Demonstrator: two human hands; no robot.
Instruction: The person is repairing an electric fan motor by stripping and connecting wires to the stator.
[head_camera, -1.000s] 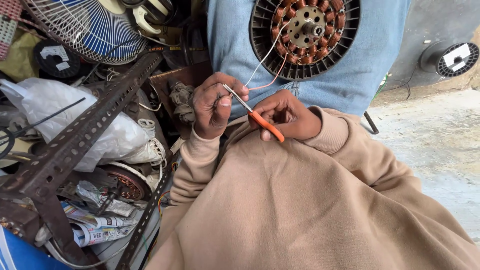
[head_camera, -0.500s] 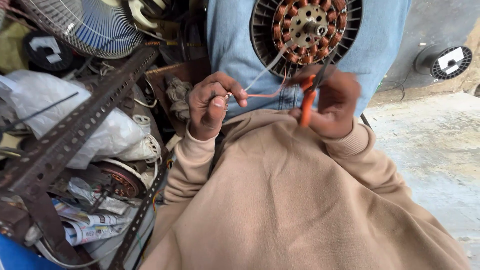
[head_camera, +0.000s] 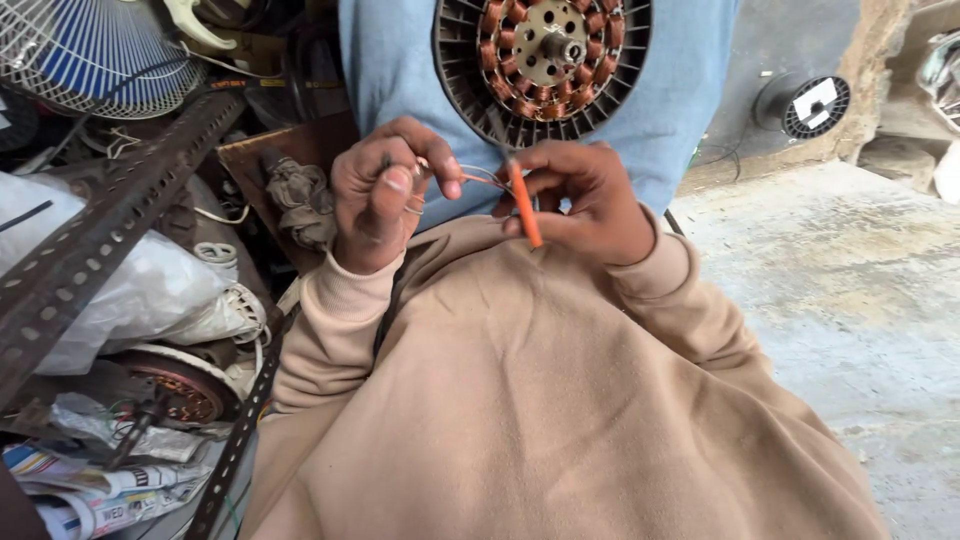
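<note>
right hand (head_camera: 585, 200) (orange-handled tool (head_camera: 523, 205)) moved closer to left hand (head_camera: 385, 190).

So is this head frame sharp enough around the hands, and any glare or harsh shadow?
Head view: soft, even daylight, no harsh shadows or glare. The left hand, right hand and orange-handled tool are sharp, as are the stator's copper coils; the thin wires between the hands look faint; wide-angle bending towards the edges.

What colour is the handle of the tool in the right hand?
Orange handle, gripped by the right hand; the head view shows it clearly.
</note>
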